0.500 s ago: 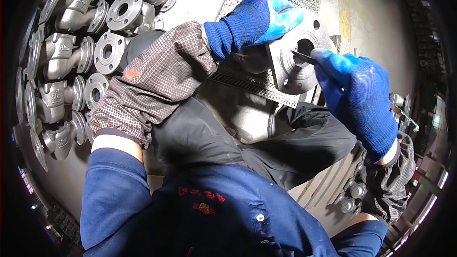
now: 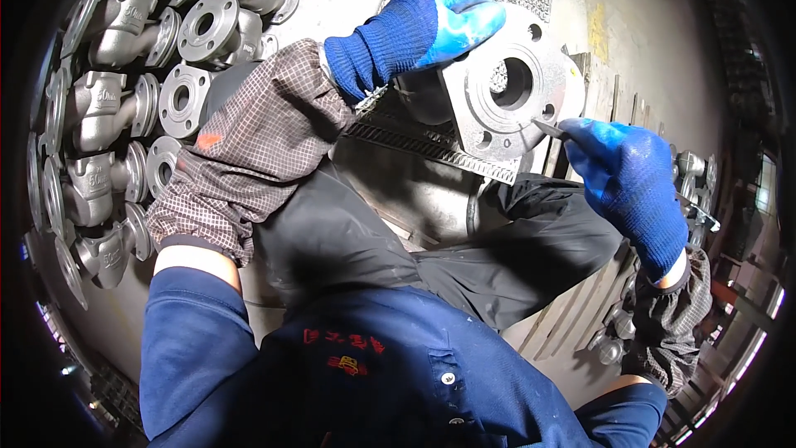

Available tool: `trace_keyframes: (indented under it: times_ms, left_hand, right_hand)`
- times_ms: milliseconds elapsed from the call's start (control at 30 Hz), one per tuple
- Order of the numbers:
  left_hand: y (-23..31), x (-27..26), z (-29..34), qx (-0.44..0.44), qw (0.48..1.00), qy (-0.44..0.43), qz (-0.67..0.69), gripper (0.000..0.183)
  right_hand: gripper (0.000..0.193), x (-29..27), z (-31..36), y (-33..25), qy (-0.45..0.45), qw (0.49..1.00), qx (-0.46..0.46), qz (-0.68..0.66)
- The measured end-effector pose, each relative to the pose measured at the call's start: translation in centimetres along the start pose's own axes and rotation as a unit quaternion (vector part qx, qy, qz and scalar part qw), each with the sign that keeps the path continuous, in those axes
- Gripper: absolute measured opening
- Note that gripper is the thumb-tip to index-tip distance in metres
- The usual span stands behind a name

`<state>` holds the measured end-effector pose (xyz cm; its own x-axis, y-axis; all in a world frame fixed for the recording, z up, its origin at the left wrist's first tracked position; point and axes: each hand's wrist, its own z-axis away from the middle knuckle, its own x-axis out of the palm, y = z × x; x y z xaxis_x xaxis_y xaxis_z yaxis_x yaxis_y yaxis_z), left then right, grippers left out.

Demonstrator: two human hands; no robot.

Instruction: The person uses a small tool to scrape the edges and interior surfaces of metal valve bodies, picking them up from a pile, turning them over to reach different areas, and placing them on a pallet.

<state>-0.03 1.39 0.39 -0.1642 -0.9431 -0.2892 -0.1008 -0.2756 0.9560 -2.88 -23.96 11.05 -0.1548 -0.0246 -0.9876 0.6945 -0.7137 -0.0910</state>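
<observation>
Gloved hands held forward of the torso (image 2: 390,365) and apart, with elbows bent.

Sets left hand (image 2: 452,23) farther out than right hand (image 2: 626,166), closed in a grip, with fingertips (image 2: 493,17) pointing toward the right hand's side. Carries left forearm (image 2: 253,137) obliquely behind left hand, well away from right hand, baring skin near the left elbow (image 2: 199,261). Raises right forearm (image 2: 676,315) steeply behind right hand, angling that hand inward, with thumb and fingers pinched together toward the left hand's side. Spreads both legs nearer the torso than the hands, passing left thigh (image 2: 332,224) beneath left forearm and bending right knee (image 2: 605,241) behind right hand.
</observation>
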Motion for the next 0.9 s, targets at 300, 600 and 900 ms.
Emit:
trace_keyframes:
  times_ms: [300, 600, 900]
  left_hand:
    - [-1.5, 0.6, -0.4, 0.078, 0.996, 0.008, 0.050, 0.033]
    - [-0.7, 0.2, 0.1, 0.053, 0.998, -0.004, 0.023, 0.034]
    - [0.1, -0.3, 0.6, -0.036, 0.998, 0.016, 0.055, 0.037]
  right_hand:
    - [0.015, 1.7, -1.0, 2.2, 0.024, 0.995, -0.093, 0.034]
    - [0.019, 1.8, -1.7, 0.4, 0.007, 0.987, -0.122, 0.104]
    - [0.024, 1.1, -1.1, 4.1, 0.193, 0.920, 0.102, -0.326]
